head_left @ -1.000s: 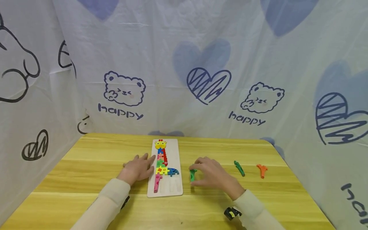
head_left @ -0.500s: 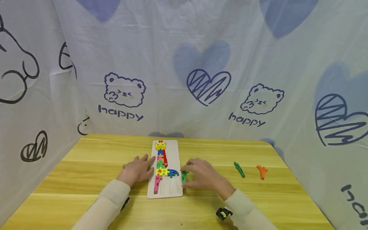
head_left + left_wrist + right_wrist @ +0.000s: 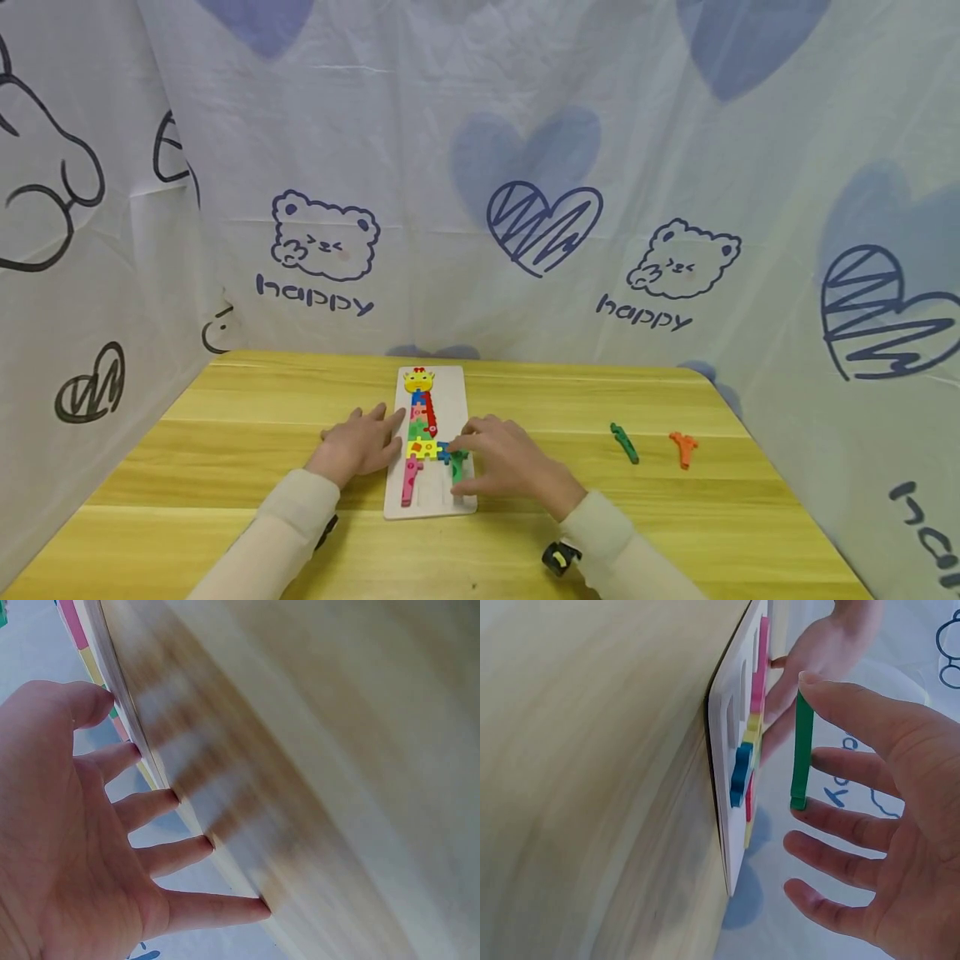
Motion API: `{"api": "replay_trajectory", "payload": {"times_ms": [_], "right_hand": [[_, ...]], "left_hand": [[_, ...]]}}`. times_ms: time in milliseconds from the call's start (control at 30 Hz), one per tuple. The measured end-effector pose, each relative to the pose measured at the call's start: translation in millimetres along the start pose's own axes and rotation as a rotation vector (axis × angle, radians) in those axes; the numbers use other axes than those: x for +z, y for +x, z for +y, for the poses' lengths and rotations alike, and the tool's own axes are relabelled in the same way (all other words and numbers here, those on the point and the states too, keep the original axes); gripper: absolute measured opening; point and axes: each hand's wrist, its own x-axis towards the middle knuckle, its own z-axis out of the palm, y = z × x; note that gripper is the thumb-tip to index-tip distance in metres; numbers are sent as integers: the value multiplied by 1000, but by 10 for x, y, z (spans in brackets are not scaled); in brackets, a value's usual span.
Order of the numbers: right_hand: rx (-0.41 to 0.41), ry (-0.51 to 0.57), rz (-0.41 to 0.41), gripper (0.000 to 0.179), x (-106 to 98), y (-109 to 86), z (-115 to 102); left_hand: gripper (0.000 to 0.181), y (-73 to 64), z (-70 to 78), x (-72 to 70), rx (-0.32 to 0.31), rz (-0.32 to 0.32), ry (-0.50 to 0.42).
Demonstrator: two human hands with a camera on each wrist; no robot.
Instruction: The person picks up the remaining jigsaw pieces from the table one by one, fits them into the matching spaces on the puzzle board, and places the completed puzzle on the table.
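Note:
A white giraffe puzzle board (image 3: 450, 392) lies on the table, with a yellow head piece (image 3: 418, 381), colored neck and body pieces, and a pink leg piece (image 3: 409, 483) set in it. My left hand (image 3: 358, 446) rests at the board's left edge, its fingers spread and fingertips touching the rim in the left wrist view. Between thumb and fingertips, my right hand (image 3: 506, 458) pinches a green puzzle piece (image 3: 802, 750) by its two ends. It is held over the lower right of the board, overlapping the blue tail-end piece (image 3: 740, 775) in the head view. Bare leg slots show in the board.
To the right on the wooden table (image 3: 570, 533) lie a dark green puzzle piece (image 3: 624, 442) and an orange puzzle piece (image 3: 683, 450). A white printed curtain (image 3: 435, 250) hangs behind the table and along both sides.
My right hand has carried the green puzzle piece leftward from the table beside the board to above its lower right part. My left hand has stayed at the board's edge.

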Motion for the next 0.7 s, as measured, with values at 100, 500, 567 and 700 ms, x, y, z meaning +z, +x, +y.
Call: {"api": "replay_trajectory", "payload": {"times_ms": [100,500,567,700], "right_hand": [[-4,-8,-12,54,26,45,-25],[2,-30,-55,56,121,192,-136],[3,-37,-62,57,141,215,-153],[-2,-48,-69,57,178,258,-182]], "left_hand": [[59,5,-1,2,0,0,2],[59,19,-9,12,2,1,10],[59,21,-7,12,0,2,10],[59,25,-9,12,-1,1,6]]}}
